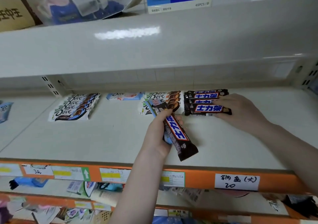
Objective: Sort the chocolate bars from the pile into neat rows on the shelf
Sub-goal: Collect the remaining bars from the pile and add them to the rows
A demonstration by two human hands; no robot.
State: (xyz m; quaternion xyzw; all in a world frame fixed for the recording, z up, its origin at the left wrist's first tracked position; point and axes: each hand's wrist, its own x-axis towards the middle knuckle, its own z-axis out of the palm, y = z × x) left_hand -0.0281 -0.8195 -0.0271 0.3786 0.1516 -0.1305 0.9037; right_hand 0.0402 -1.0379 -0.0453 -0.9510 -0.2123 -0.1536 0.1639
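My left hand (pixel 157 134) grips a dark brown Snickers bar (pixel 180 137) together with a light blue bar (pixel 151 107) behind it, held above the shelf (pixel 103 137). My right hand (pixel 240 111) holds the right end of the front Snickers bar (pixel 204 109) in a row of several Snickers bars (pixel 205 94) at the shelf's back right. Left of that row lies a stack of Dove bars with orange-brown print (pixel 165 97). A lone pale blue Dove bar (pixel 124 96) lies further left, and a row of white-and-blue Dove bars (pixel 75 107) beyond it.
The upper shelf (pixel 154 43) overhangs close above the work area. An orange price rail (pixel 197 178) with paper labels runs along the front edge. A blue packet (pixel 5 110) lies at the far left. Lower shelves hold mixed goods.
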